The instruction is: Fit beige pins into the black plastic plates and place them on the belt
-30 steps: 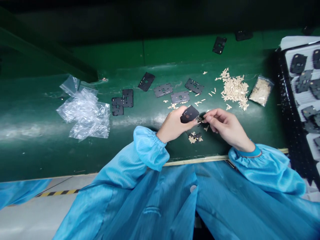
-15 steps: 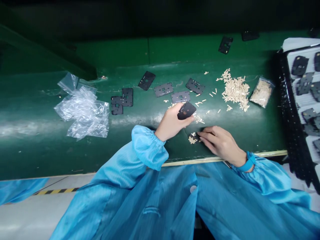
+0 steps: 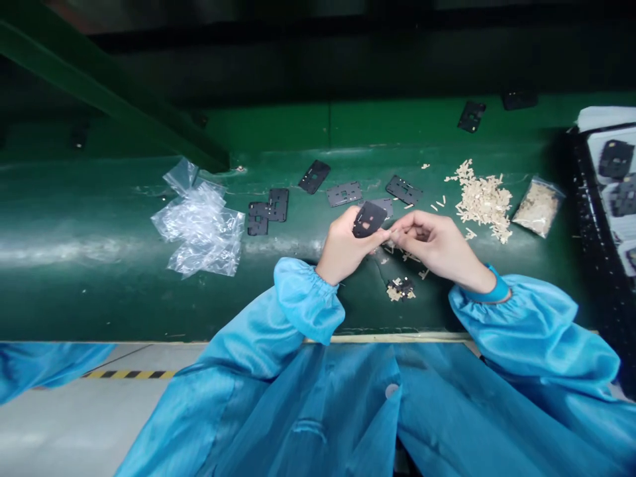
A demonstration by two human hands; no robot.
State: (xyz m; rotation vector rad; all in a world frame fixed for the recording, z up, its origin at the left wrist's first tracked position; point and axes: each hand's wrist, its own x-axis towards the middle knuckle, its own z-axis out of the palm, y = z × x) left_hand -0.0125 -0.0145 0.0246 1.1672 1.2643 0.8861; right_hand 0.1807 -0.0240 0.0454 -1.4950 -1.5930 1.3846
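Note:
My left hand (image 3: 344, 248) is closed around a black rectangular plate (image 3: 369, 220), tilted up off the bench. My right hand (image 3: 432, 245) is pinched at the left thumb, beside the plate's lower right corner; whatever is between its fingertips is too small to name. Below the hands lies a little heap of black and cream bits (image 3: 400, 289). Cream-coloured slips are scattered under and around the right fingers. Just beyond the hands, several similar black plates with cut-outs lie flat, among them a grey-black one (image 3: 344, 193) and another to its right (image 3: 404, 190).
Clear plastic bags (image 3: 203, 228) are heaped on the green bench (image 3: 278, 301) at left, near two overlapping plates (image 3: 268, 211). To the right lie a pile of cream pieces (image 3: 483, 201), a filled zip bag (image 3: 538, 207) and a black-edged tray (image 3: 593, 199) holding plates. A green post (image 3: 199, 149) rises at back left.
My right hand has left the little heap of bits and moved up and left to meet the left hand at the plate. The whole view has shifted slightly.

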